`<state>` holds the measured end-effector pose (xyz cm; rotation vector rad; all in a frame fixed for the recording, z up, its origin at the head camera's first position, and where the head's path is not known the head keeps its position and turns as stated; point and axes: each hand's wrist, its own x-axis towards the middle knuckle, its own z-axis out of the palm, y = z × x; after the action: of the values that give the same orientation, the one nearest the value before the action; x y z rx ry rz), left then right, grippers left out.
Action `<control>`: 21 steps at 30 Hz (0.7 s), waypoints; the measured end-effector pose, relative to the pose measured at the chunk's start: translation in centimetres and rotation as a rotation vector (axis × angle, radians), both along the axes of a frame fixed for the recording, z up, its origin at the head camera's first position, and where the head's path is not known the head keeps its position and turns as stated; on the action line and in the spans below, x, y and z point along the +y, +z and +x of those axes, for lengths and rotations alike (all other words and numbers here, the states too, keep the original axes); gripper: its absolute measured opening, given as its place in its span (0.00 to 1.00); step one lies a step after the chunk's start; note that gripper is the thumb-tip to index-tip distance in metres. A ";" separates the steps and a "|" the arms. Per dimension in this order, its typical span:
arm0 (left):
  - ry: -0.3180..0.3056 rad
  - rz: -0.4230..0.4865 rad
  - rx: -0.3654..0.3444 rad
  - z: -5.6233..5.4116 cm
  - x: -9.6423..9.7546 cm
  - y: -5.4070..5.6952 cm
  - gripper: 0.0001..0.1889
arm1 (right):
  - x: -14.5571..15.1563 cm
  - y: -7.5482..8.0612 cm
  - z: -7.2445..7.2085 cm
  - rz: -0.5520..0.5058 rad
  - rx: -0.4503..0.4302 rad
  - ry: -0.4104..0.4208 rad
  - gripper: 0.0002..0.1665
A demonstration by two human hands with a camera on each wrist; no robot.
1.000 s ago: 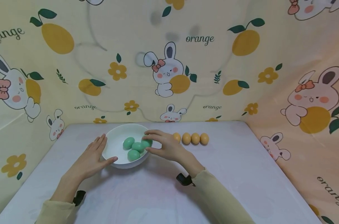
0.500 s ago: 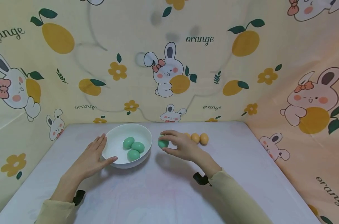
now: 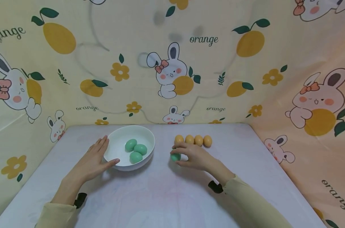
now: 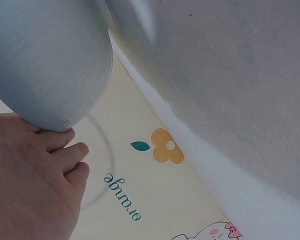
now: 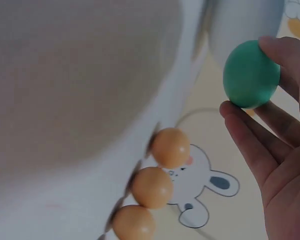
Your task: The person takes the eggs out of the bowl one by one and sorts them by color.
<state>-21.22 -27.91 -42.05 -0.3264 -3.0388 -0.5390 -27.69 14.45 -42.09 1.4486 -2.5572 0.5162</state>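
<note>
- White bowl [image 3: 146,136]: round, standing upright, its left side touched by the left hand [image 3: 89,161].
- Green egg [image 3: 175,157]: smooth, pinched by the right hand [image 3: 197,157], right of the bowl.
- Three green eggs [image 3: 140,149]: lying close together inside the bowl.

In the head view, part of the held green egg [image 3: 175,157] is covered by the right hand [image 3: 195,157], and the bottoms of some orange eggs [image 3: 179,139] are hidden behind it. A bit of the bowl [image 3: 115,148] is covered by the left hand [image 3: 90,163]. Both sleeves [image 3: 58,215] are cut off below. In the left wrist view, much of the bowl is cut off; in the right one, the lowest orange egg [image 5: 134,223] is.
</note>
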 end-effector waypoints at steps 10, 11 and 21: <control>-0.003 0.002 0.003 -0.1 0.0 0.0 0.60 | 1.2 -1.3 0.8 0.136 -0.063 -0.037 0.21; -0.003 0.002 0.004 -0.1 0.0 0.0 0.60 | 1.3 -1.4 0.9 0.141 -0.070 -0.040 0.21; -0.009 0.009 0.012 0.0 -0.1 -0.1 0.60 | 1.7 -2.0 1.0 0.159 -0.023 -0.017 0.19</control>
<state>-21.20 -27.96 -42.12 -0.3422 -3.0245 -0.5487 -26.71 16.13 -44.12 1.4758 -2.6802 0.3350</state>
